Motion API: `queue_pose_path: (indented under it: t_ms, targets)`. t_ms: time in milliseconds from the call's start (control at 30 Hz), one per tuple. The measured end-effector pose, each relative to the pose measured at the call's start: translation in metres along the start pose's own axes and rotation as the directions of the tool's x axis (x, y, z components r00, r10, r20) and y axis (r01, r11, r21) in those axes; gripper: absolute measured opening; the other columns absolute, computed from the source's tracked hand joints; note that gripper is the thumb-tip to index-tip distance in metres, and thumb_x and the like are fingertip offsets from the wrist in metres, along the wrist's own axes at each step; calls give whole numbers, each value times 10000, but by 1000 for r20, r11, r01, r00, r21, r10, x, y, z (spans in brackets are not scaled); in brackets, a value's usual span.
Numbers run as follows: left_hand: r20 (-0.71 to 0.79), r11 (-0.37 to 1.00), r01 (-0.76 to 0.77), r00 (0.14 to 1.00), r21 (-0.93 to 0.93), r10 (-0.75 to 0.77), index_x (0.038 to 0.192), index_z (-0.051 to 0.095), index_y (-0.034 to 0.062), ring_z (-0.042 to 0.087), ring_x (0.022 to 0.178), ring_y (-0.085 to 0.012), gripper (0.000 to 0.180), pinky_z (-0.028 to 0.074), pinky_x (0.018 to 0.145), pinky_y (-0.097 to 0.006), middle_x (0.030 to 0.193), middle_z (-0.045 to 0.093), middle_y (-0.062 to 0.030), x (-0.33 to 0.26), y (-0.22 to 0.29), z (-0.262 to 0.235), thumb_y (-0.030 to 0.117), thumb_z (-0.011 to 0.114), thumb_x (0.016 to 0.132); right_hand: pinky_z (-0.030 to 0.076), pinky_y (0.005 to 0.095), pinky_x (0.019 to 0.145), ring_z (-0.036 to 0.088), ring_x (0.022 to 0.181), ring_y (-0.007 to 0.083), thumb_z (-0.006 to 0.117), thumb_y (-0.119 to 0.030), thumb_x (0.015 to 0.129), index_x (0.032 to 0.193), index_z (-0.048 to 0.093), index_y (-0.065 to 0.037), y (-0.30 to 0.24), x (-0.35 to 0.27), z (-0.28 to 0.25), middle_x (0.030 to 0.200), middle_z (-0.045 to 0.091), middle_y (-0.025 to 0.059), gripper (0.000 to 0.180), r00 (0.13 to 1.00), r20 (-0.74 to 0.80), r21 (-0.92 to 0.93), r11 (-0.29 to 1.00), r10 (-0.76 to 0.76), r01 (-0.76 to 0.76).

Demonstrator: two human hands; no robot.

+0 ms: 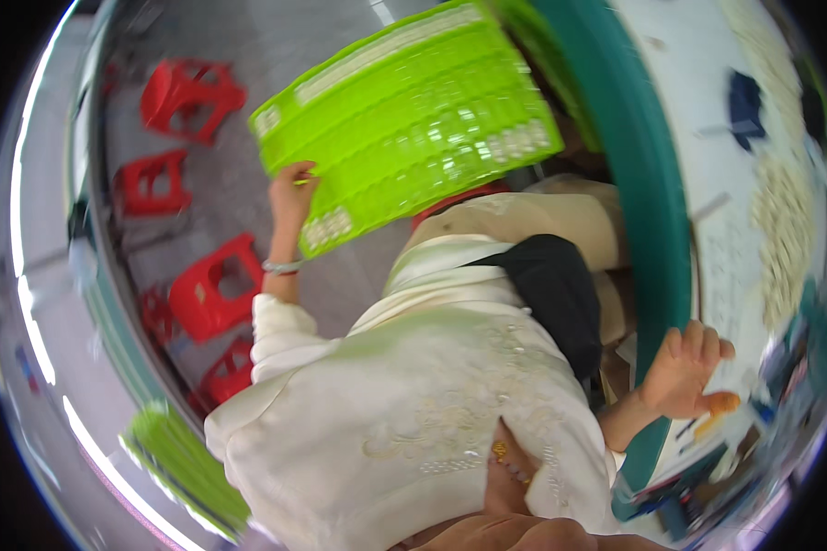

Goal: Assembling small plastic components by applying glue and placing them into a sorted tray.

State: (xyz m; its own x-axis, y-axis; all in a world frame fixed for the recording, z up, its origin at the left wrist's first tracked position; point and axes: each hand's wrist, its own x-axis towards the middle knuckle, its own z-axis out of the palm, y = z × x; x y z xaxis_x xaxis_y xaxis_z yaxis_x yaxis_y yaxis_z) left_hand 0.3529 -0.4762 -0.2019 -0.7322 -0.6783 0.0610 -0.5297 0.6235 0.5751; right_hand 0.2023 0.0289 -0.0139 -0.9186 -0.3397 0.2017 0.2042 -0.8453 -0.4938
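My left hand (294,191) is at the left edge of a bright green ribbed tray (368,156), its fingers curled over that edge and gripping it. The tray lies tilted above my lap and the floor. Small white pieces (390,48) fill a long row along its far side, and more sit at its corners. Many of its other slots look glossy, their content too blurred to tell. Over the edge of the white tabletop, my right hand (685,372) is open with its fingers apart, holding nothing. An orange cover (722,402) sits on one of its digits.
Several red plastic stools (213,286) stand on the grey floor at left. The white table (721,248) with a green edge (648,184) runs along the right, bearing a heap of pale pieces (783,243) and a dark blue item (746,108). More green trays (184,468) are at lower left.
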Motion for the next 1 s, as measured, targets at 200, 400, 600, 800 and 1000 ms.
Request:
queue_pose_path:
  t_ms: [200, 400, 600, 800, 1000]
  targets:
    - [23, 697, -610, 746, -377, 665, 903, 639, 4, 588, 680, -111, 151, 489, 647, -229, 820, 621, -58, 100, 273, 21, -21, 670, 757, 441, 282, 666, 534, 698, 176, 585, -404, 861, 1001, 550, 14, -41, -37, -2, 793, 573, 96, 442, 891, -426, -672, 714, -158, -195]
    - [171, 260, -675, 197, -691, 965, 877, 665, 39, 549, 477, -113, 88, 410, 446, -241, 622, 613, -56, 61, 527, 94, 104, 662, 818, 459, 262, 714, 564, 803, 134, 615, -185, 856, 1077, 565, 5, -110, -64, -5, 906, 603, 73, 296, 786, -504, -856, 327, -359, -399]
    - [65, -14, -796, -67, -605, 996, 852, 677, 33, 610, 743, -319, 363, 463, 646, -383, 767, 637, -163, 33, 705, 213, 383, 579, 865, 409, 386, 912, 504, 1056, 335, 635, -338, 826, 1195, 490, 4, -190, -6, -77, 1152, 508, 221, 523, 820, -244, -818, -344, -518, -460]
    - [281, 234, -639, 29, -733, 959, 1149, 573, -41, 481, 1164, -344, 648, 362, 987, -381, 1226, 536, -217, 54, 786, 322, 540, 455, 888, 293, 448, 1022, 339, 1219, 375, 560, -394, 847, 1284, 440, -28, -277, 129, -183, 1302, 395, 224, 583, 616, -382, -649, -275, -689, -709]
    - [382, 309, -532, -30, -788, 924, 1297, 455, -12, 401, 1264, -285, 656, 294, 1043, -330, 1349, 444, -182, 51, 825, 375, 523, 381, 924, 285, 495, 1015, 305, 1243, 383, 482, -406, 862, 1299, 477, -116, -342, 223, -253, 1355, 368, 151, 525, 708, -379, -577, -447, -596, -684]
